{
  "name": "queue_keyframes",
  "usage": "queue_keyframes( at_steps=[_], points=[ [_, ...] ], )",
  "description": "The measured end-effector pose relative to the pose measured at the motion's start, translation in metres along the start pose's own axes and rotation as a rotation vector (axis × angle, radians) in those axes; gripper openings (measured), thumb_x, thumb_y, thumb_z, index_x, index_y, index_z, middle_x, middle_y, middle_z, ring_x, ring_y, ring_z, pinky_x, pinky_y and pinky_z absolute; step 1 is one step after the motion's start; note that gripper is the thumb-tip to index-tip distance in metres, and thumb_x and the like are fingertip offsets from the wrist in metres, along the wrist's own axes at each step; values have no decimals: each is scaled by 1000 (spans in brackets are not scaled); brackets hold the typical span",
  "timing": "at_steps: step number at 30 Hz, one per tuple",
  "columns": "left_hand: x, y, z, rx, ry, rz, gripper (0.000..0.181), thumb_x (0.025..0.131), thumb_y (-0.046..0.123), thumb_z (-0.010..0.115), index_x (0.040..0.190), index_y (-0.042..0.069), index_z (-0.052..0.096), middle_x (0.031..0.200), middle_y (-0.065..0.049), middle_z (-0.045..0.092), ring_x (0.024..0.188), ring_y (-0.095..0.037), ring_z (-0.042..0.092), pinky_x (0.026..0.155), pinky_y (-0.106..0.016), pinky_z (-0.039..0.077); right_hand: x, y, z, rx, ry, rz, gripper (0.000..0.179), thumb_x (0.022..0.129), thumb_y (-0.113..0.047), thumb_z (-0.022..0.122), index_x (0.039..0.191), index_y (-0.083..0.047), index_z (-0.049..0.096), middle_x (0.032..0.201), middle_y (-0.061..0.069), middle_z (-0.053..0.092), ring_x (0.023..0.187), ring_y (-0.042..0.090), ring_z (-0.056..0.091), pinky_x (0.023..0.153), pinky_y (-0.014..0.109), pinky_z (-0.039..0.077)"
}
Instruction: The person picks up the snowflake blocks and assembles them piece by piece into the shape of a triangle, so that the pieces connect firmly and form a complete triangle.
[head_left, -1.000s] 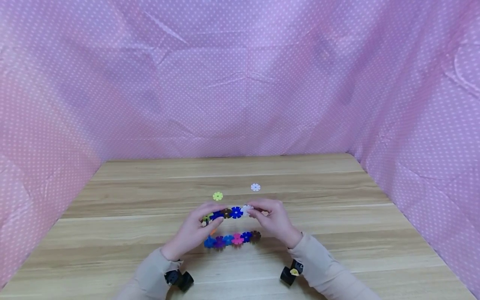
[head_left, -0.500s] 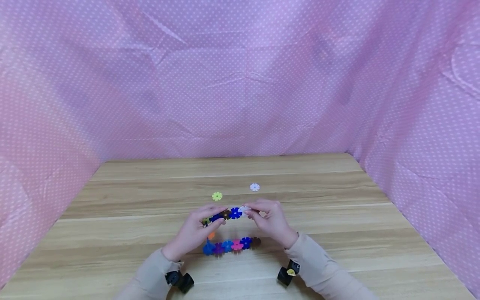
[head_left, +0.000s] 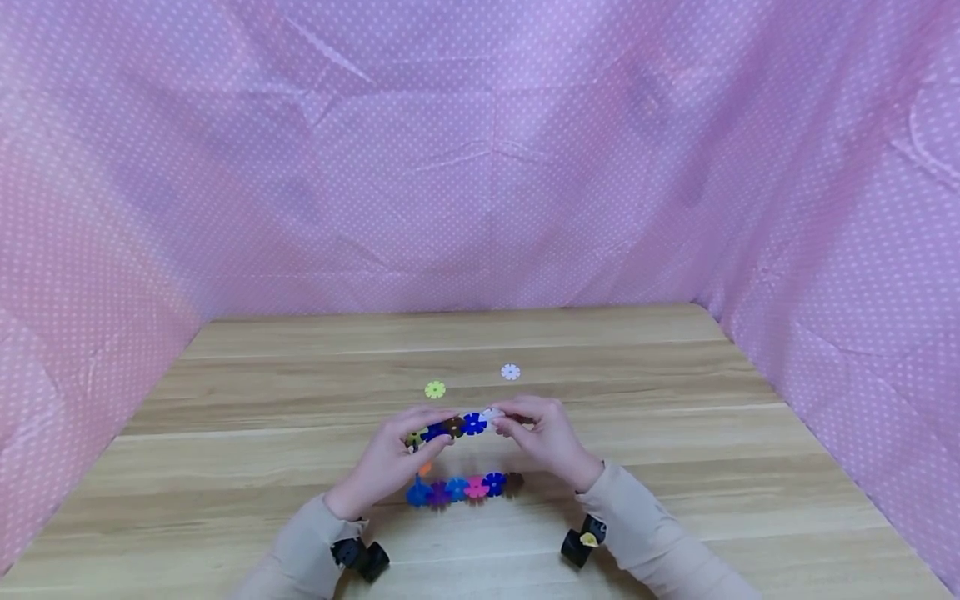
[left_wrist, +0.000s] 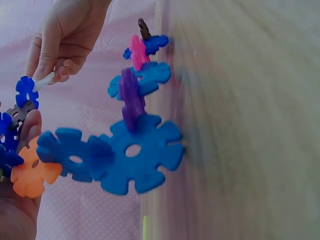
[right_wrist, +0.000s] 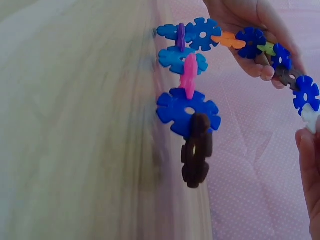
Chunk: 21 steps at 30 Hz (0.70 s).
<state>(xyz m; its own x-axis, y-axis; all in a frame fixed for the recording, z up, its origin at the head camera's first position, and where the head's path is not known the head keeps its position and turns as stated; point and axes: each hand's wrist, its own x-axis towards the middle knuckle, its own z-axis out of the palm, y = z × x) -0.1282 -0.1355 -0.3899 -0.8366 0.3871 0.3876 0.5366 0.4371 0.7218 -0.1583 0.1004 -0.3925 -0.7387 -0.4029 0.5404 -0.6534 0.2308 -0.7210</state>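
A chain of notched plastic snowflake discs bends in a U, seen in the head view. My left hand grips its far row around a brown disc and dark blue ones. At that row's right end my right hand pinches a white disc, which meets a blue disc. An orange disc and large blue discs form the bend in the left wrist view. The near row runs through a purple disc and a pink disc to a dark brown disc.
Beyond the hands, a yellow-green disc and a loose white disc lie flat on the wooden table. Pink dotted cloth encloses the table at the back and sides.
The near row has swung slightly toward me, away from the far row. The white disc has shifted a little leftward and tilted in my right fingers. My left hand keeps its grip.
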Motion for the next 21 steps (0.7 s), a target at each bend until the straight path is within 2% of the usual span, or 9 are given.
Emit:
queue_keyframes(
  at_steps=[4, 8, 12, 16, 19, 21],
  points=[
    [0, 1, 0, -5, -12, -15, 31, 91, 22, 64, 121, 15, 65, 122, 2, 64, 113, -18, 59, 94, -48, 48, 0, 0, -3, 56, -58, 155, 18, 87, -3, 65, 104, 3, 70, 87, 14, 71, 71, 10, 66, 66, 24, 56],
    [0, 0, -1, -22, -13, -24, 31, 91, 23, 63, 121, 14, 65, 122, 3, 64, 113, -18, 59, 94, -48, 48, 1, 1, -5, 113, -110, 262, 24, 90, -10, 64, 111, 2, 67, 90, 15, 71, 74, 9, 65, 68, 28, 57],
    [0, -1, -1, -31, -10, -38, 31, 91, 23, 63, 121, 15, 65, 121, 3, 64, 113, -18, 59, 94, -48, 48, 3, 1, -8, 153, -151, 309, 29, 90, -13, 63, 115, 1, 64, 92, 18, 69, 75, 8, 64, 70, 36, 57],
    [-1, -2, -1, -34, 8, -55, 30, 91, 22, 63, 121, 15, 65, 121, 0, 64, 116, -23, 57, 95, -50, 47, 4, 7, -13, 169, -151, 331, 31, 90, -11, 64, 118, 2, 61, 92, 18, 66, 75, 7, 63, 71, 42, 56],
    [-1, -3, -2, -43, 25, -61, 30, 91, 20, 63, 120, 13, 65, 123, -4, 63, 119, -27, 55, 97, -52, 45, 4, 13, -16, 181, -129, 342, 32, 89, -9, 63, 118, 3, 60, 93, 17, 65, 75, 7, 62, 71, 42, 56],
    [-2, -3, -3, -49, 34, -71, 29, 91, 19, 63, 120, 14, 65, 124, -5, 62, 119, -28, 54, 97, -53, 44, 5, 16, -19, 188, -114, 353, 31, 90, -8, 63, 118, 4, 60, 94, 20, 65, 75, 7, 62, 72, 37, 56]
  ],
)
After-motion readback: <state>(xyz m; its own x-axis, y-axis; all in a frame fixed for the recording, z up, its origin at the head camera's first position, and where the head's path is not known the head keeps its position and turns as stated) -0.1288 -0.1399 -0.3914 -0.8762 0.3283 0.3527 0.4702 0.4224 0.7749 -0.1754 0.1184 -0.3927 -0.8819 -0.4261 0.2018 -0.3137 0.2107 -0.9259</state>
